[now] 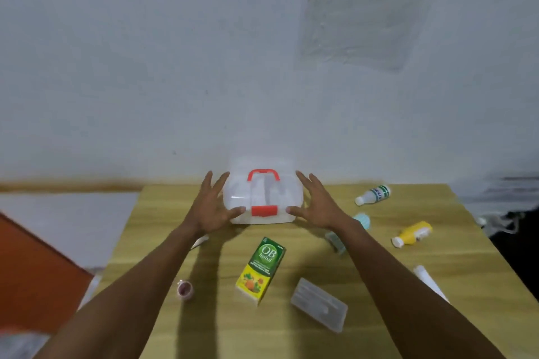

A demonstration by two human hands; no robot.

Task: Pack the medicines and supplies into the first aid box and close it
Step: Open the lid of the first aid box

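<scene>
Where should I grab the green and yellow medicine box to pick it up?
Probably from above, grip across the two long sides of the green and yellow medicine box. It lies flat on the table, so its narrow width suits one hand best.

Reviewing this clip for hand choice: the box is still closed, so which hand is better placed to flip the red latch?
Slightly the right hand: its thumb tip lies nearer the red latch on the first aid box than the left hand.
</scene>
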